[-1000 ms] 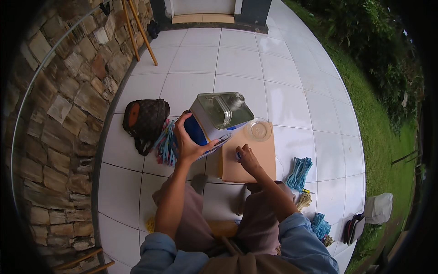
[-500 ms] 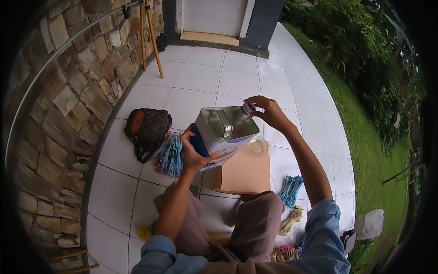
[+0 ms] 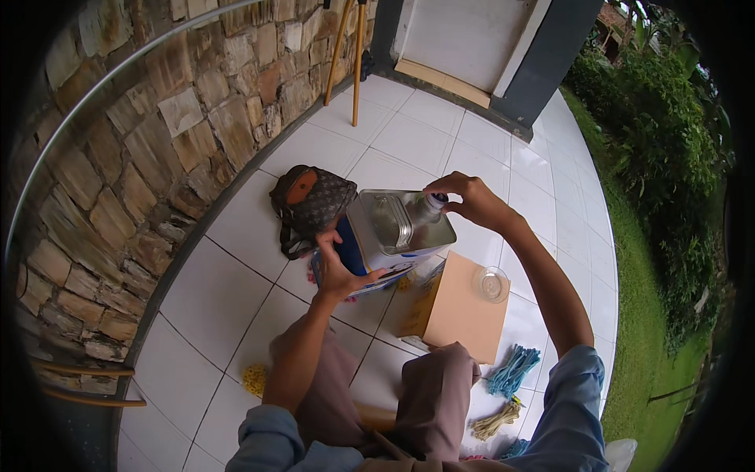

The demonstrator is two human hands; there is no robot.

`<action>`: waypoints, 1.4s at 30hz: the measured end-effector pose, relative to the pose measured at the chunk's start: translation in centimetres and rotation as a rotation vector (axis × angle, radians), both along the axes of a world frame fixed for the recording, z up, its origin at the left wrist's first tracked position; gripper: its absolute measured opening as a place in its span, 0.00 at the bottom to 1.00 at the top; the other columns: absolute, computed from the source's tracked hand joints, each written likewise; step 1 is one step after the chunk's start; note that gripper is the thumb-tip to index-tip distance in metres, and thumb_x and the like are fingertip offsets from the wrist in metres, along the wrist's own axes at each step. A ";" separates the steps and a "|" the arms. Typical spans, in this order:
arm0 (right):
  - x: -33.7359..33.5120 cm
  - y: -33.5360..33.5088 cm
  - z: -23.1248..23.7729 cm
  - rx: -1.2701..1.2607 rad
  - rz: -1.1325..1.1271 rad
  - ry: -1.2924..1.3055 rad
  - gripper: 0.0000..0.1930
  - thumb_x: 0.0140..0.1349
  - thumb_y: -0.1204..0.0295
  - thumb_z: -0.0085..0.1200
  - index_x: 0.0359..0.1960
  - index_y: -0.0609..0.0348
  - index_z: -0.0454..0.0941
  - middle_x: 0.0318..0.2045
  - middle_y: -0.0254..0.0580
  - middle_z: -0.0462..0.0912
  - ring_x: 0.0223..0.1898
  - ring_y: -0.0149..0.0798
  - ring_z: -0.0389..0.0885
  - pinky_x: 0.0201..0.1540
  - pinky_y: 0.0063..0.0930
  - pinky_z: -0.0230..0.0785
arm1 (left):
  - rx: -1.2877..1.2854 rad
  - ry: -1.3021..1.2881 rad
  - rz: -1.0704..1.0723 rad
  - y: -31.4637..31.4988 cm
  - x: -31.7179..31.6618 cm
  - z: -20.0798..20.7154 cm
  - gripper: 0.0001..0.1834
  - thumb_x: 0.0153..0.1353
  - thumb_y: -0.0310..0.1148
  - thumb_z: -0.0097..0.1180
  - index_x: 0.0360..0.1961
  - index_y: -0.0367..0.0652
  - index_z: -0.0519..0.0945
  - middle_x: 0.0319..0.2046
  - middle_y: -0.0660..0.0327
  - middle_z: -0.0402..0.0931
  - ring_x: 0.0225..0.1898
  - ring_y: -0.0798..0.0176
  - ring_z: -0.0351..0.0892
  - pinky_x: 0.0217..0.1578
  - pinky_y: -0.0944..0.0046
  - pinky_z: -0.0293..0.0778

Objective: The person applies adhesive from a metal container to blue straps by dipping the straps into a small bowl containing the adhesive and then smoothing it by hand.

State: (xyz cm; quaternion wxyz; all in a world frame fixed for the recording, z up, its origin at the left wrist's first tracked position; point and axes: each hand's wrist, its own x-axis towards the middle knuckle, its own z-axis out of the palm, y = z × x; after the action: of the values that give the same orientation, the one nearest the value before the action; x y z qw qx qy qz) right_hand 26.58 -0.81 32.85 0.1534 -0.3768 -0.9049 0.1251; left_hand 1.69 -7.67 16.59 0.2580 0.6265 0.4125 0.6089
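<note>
Compared with a second ago, the right hand [image 3: 473,201] is working up at the spout [image 3: 432,211] instead of over the box [image 3: 465,315], and the can [image 3: 387,250] is sitting farther from the box, nearer the bag [image 3: 313,200]. Its grip is pinching the cap [image 3: 440,197] at the spout's mouth, while the left hand [image 3: 338,275] is spreading its grip, thumb apart from fingers, to clasp the can's near left side. The cap is already appearing to meet the spout, so I am judging the capping partly done; seating it seems to be what is left, though the fingers are hiding how firmly it is on. The can is being held beyond the box's far left corner, toward the left edge of the floor [image 3: 220,315]; whether its base is touching down, I cannot tell. Its top is facing upward, the spout pointing up near the far right corner, and its long axis is running roughly upright, perhaps leaning a little. A clear dish [image 3: 493,285] is resting at the box's far right corner.
</note>
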 end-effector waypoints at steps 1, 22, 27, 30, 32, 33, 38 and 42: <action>-1.1 0.6 -0.3 -0.006 0.027 0.007 0.23 0.44 0.82 0.60 0.46 0.56 0.76 0.46 0.38 0.78 0.47 0.43 0.76 0.53 0.34 0.71 | 0.076 0.022 0.020 0.0 -0.9 0.2 0.47 0.27 0.44 0.76 0.41 0.45 0.52 0.55 0.44 0.56 0.46 0.55 0.60 0.50 0.56 0.58; -19.3 -0.8 -27.1 -1.123 -0.089 0.788 0.47 0.41 0.71 0.69 0.63 0.62 0.52 0.55 0.45 0.68 0.56 0.39 0.65 0.58 0.33 0.58 | -0.321 0.177 0.183 -3.4 -18.9 -10.3 0.64 0.29 0.39 0.76 0.62 0.41 0.42 0.59 0.46 0.54 0.62 0.48 0.53 0.62 0.55 0.50; -22.8 -0.9 -31.9 -0.808 -0.133 0.542 0.50 0.36 0.72 0.72 0.63 0.61 0.54 0.55 0.45 0.70 0.56 0.38 0.68 0.55 0.29 0.61 | -0.505 0.208 0.061 -4.6 -22.1 -15.7 0.69 0.27 0.38 0.77 0.65 0.39 0.39 0.62 0.50 0.52 0.64 0.50 0.52 0.63 0.55 0.52; -23.0 -0.9 -35.1 -0.785 -0.124 0.567 0.52 0.34 0.71 0.72 0.64 0.58 0.52 0.55 0.47 0.70 0.56 0.42 0.69 0.56 0.32 0.61 | -0.614 0.165 0.004 -3.9 -22.3 -17.6 0.69 0.29 0.39 0.77 0.66 0.43 0.38 0.62 0.52 0.50 0.65 0.52 0.49 0.63 0.53 0.52; -22.9 -1.1 -36.3 -0.777 -0.121 0.584 0.53 0.34 0.71 0.72 0.64 0.56 0.51 0.53 0.50 0.71 0.55 0.47 0.70 0.56 0.35 0.63 | -0.607 0.238 -0.006 -3.4 -22.3 -18.3 0.68 0.29 0.38 0.77 0.66 0.43 0.38 0.63 0.53 0.50 0.65 0.52 0.49 0.64 0.53 0.51; -23.1 -1.1 -36.4 -0.766 -0.138 0.562 0.53 0.34 0.71 0.72 0.64 0.57 0.50 0.54 0.50 0.71 0.55 0.46 0.70 0.56 0.34 0.63 | -0.617 0.232 -0.003 -3.3 -22.6 -18.6 0.68 0.29 0.38 0.77 0.66 0.43 0.38 0.63 0.53 0.50 0.65 0.52 0.49 0.64 0.53 0.51; -23.7 -2.2 -36.7 -0.706 -0.114 0.601 0.54 0.35 0.73 0.71 0.65 0.57 0.48 0.56 0.52 0.69 0.56 0.47 0.69 0.56 0.34 0.63 | -0.684 0.187 -0.014 -3.6 -23.0 -20.0 0.67 0.27 0.35 0.77 0.66 0.43 0.41 0.62 0.53 0.49 0.65 0.52 0.50 0.64 0.54 0.51; -25.2 -3.3 -36.7 -0.637 -0.116 0.562 0.54 0.37 0.75 0.69 0.66 0.57 0.45 0.59 0.54 0.64 0.57 0.51 0.67 0.56 0.36 0.63 | -0.811 0.532 0.061 -5.0 -25.4 -21.1 0.69 0.30 0.33 0.74 0.66 0.44 0.33 0.64 0.49 0.49 0.66 0.48 0.49 0.62 0.41 0.49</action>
State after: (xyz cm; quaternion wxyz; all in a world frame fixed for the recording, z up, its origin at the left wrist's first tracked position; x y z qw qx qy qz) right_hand 1.42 -4.11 -3.88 0.2768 -0.4070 -0.7212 0.4875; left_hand -23.75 -12.62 -4.52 0.3492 0.5970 0.6864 0.2248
